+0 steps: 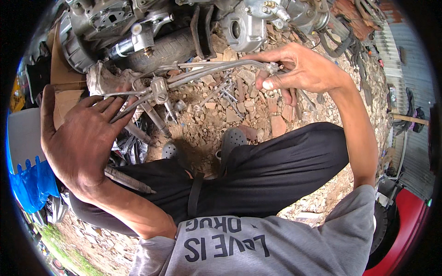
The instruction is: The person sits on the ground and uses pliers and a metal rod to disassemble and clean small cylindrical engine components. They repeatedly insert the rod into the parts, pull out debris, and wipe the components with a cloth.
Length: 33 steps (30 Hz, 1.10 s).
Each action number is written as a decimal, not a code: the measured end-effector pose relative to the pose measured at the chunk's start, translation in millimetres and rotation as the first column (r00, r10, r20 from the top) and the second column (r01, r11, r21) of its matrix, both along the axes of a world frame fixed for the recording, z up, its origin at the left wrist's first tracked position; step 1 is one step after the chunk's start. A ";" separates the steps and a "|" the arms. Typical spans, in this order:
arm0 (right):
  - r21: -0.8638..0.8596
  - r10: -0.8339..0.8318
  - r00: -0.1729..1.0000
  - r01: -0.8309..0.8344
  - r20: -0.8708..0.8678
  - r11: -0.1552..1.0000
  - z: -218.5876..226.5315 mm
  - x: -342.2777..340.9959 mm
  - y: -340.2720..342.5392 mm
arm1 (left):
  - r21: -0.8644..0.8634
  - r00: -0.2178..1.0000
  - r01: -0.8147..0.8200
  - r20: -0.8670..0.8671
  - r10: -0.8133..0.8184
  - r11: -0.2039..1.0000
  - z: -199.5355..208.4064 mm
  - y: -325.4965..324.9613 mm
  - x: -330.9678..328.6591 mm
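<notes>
A grey metal rod linkage [207, 70] with long bent rods and a clamp-like block spans the space between my hands, above the stony ground. At its right end, the thumb and fingers of my right hand [294, 69] pinch the jointed tip. The dark, greasy fingers of my left hand [83, 133] reach over the thinner rods at the other end and close on them, while the outermost finger sticks out. Parts of the rods are hidden behind those fingers. Beside my left wrist, a round metal shaft [129, 179] lies over my black trouser leg.
Engine castings [110, 20], a tyre [165, 48] and a round-holed metal housing [244, 32] crowd the far side. Small tools and bolts [230, 94] lie on rubble. A blue plastic bag [34, 184] is at left; a red panel [400, 234] stands at lower right.
</notes>
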State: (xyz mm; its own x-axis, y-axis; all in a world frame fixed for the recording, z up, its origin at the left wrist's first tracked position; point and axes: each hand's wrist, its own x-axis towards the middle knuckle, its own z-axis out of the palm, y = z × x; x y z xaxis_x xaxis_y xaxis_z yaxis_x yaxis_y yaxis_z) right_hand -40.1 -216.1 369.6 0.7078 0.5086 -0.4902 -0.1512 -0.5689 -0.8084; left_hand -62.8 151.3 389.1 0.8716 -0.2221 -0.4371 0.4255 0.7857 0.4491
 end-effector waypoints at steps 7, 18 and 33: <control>-0.131 -0.048 0.997 0.040 -0.064 0.991 7.0 4.4 15.0 | 0.106 0.990 0.137 0.001 -0.138 0.985 -39.4 2.2 21.4; -0.196 0.005 0.996 -0.022 -0.088 0.980 -13.2 23.8 42.0 | 0.529 0.962 0.273 -0.170 -0.215 0.804 -124.4 -23.0 57.9; -0.508 0.238 0.970 -0.232 -0.054 0.830 -90.4 51.2 86.1 | 0.926 0.893 0.175 -0.006 -0.451 0.333 -162.3 -43.4 65.7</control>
State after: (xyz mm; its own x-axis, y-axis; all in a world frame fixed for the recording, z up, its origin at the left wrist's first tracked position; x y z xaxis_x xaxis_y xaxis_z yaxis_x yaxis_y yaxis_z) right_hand 11.1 -130.0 279.1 0.6055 0.3431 -0.7181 0.0469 -0.9161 -0.3982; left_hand 2.9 107.9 226.8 0.9209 -0.1049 -0.3755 0.3304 -0.3016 0.8944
